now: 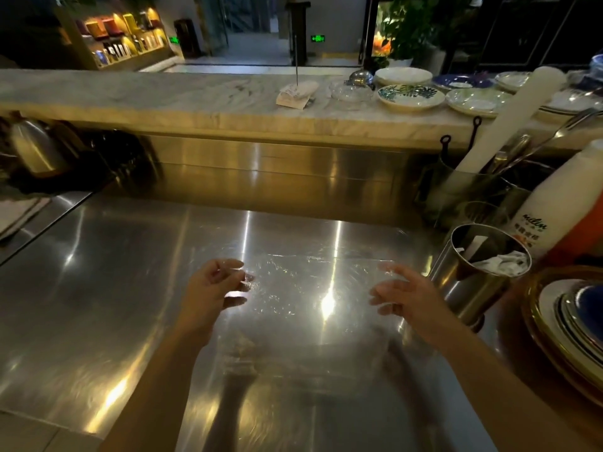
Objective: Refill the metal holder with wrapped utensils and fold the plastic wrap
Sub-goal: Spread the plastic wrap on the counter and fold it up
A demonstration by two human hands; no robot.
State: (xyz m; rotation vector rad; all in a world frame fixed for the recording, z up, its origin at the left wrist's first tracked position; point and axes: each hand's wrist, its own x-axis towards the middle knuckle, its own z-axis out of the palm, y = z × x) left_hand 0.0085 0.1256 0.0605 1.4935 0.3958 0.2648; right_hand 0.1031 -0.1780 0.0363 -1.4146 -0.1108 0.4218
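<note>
A clear sheet of plastic wrap (pixel 303 288) is stretched over the steel counter (pixel 114 272) between my two hands, its top edge running straight across. My left hand (pixel 213 290) pinches the sheet's left edge with thumb and fingertips. My right hand (pixel 403 296) grips the right edge near its upper corner. Just right of my right hand stands the round metal holder (pixel 470 288), tilted a little in this view. Paper-wrapped utensils (pixel 504 261) lie inside it, below the rim.
A white labelled bottle (pixel 551 207) and a stack of plates (pixel 574 324) crowd the right side. Behind them are tubs with a white roll (pixel 509 119) and ladles. The marble ledge (pixel 163 102) carries dishes (pixel 411 96) and receipts. A metal kettle (pixel 32 148) sits at far left.
</note>
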